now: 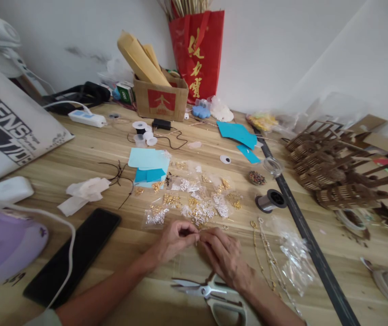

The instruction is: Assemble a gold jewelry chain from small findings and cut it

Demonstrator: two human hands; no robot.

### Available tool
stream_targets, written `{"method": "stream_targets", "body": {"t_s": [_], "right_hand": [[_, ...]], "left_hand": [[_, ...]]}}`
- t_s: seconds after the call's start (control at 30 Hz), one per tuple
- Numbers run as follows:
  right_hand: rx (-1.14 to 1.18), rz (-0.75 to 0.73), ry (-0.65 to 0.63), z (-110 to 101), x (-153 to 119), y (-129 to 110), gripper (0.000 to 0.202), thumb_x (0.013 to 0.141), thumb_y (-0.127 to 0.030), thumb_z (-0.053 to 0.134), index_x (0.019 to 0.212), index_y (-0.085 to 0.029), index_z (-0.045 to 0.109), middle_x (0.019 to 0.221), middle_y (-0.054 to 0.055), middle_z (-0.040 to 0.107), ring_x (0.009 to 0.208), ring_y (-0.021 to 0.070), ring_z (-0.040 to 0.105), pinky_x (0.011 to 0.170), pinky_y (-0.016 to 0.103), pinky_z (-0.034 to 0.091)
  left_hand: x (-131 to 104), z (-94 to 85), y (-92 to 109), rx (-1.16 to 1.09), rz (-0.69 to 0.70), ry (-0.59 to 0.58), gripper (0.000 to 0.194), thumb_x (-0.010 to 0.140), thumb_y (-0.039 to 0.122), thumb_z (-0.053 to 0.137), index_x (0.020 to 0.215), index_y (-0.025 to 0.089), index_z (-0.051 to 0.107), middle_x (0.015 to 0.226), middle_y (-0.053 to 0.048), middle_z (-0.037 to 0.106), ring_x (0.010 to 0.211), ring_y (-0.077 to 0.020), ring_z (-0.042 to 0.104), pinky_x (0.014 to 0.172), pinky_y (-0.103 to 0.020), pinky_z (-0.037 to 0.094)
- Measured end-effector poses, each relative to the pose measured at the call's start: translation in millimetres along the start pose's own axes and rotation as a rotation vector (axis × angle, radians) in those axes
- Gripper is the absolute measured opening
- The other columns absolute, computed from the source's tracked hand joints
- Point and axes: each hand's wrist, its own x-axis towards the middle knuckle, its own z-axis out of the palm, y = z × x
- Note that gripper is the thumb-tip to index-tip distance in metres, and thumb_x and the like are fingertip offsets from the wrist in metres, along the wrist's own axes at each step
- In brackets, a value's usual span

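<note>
My left hand (176, 242) is closed in a pinch, thumb against forefinger, at the front middle of the table. Touching its fingertips, my right hand (222, 253) is also closed, fingers curled together. What sits between them is too small to make out; a bit of thin chain or thread may show there. Just beyond lie silver beads (200, 212) and gold beads (171, 199), loose and in small clear bags. Scissors (210, 290) with pale handles rest partly under my right forearm. Gold and silver chains (265, 249) lie to the right.
A wire spool (270, 200) and a tub of dark beads (256, 177) stand at right. A black phone-like slab (74, 256) and a purple appliance (7, 244) lie left. Brown wooden pieces (336, 167) pile beyond the dark strip (302, 217). A cardboard box (161, 99) stands behind.
</note>
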Motion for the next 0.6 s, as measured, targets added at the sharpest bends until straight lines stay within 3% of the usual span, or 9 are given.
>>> {"method": "stream_targets", "body": {"t_s": [0.5,0.6], "right_hand": [[-0.008,-0.043,0.032,-1.1,3.7,-1.6,0.020,0.097,-0.013,0.040,0.106,-0.014,0.058,0.092,0.011,0.067,0.082,0.0179,0.065,0.066,0.025,0.053],[0.068,0.018,0.017,-1.1,4.4,-1.3,0.018,0.097,-0.015,0.041,0.103,-0.016,0.058,0.092,0.010,0.066,0.082,0.0177,0.064,0.066,0.026,0.052]], "left_hand": [[1.4,-1.0,-0.3,0.003,-0.016,0.010,0.012,0.068,0.024,0.064,0.065,0.012,0.064,0.058,0.001,0.056,0.056,-0.0101,0.046,0.052,-0.020,0.035],[0.6,-0.4,2.3,0.016,-0.019,0.018,0.012,0.068,0.023,0.063,0.065,0.012,0.063,0.060,0.000,0.057,0.058,-0.0106,0.048,0.054,-0.021,0.037]]}}
